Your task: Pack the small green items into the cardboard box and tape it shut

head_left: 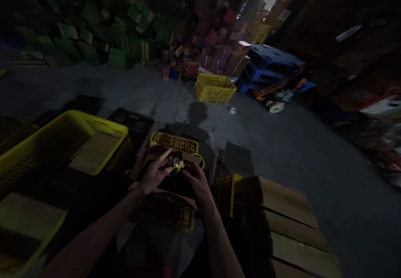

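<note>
Okay, so the shiny packet (pixel 178 165) sits just below centre frame, over the open box (pixel 177 197), between the left hand (pixel 156 175) and right hand (pixel 197 179), neither clearly nearer; can't make out a long axis. Both have a fingertip grip on it, forearms (pixel 218 236) angling up from the bottom edge.

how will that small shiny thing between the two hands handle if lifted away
The small shiny thing is probably light, looking little beside the left hand. Its glints suggest plastic film, so its surface may be slippery. Its uneven outline makes rolling seem unlikely.
</note>
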### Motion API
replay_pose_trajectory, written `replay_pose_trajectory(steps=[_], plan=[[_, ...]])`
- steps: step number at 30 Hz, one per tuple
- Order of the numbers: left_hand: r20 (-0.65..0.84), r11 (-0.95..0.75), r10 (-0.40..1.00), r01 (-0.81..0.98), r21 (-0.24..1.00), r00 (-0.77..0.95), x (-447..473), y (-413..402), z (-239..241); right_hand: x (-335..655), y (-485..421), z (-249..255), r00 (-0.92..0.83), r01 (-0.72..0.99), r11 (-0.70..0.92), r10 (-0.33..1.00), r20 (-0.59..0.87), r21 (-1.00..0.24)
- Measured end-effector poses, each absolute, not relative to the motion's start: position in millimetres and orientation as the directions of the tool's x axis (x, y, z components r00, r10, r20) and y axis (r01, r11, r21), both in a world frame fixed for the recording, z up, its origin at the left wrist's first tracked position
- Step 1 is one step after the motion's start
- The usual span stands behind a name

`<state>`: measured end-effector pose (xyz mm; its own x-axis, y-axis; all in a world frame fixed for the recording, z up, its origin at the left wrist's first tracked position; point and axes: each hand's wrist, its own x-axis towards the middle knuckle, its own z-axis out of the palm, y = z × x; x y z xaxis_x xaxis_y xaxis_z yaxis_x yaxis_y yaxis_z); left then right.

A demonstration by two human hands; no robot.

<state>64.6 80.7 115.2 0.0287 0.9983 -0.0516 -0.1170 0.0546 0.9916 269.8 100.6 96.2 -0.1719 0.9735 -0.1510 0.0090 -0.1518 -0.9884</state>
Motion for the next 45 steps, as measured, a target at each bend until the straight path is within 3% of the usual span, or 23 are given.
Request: replay_pose_trajectory(steps=[8,13,20,33,45], plan=[[-0.082,0.082,0.997,-0.161,0.984,0.004,62,84,105,272,100,96,-0.163,0.069,-0.143,0.975,-0.153,-0.987],[-0.161,0.128,0.978,-0.230,0.965,-0.132,64,88,94,271,101,96,-0.162,0.095,-0.123,0.977,-0.138,-0.988],[-0.203,0.146,0.961,-0.282,0.948,-0.186,62,91,82,270,104,95,-0.175,0.056,-0.091,0.980,-0.099,-0.994],[-0.308,0.188,0.938,-0.512,0.838,-0.160,62,91,91,271,102,98,-0.158,0.018,-0.123,0.980,-0.124,-0.992],[-0.315,0.216,0.941,-0.497,0.840,-0.123,66,91,89,269,99,110,-0.127,-0.028,-0.136,0.983,-0.132,-0.990]])
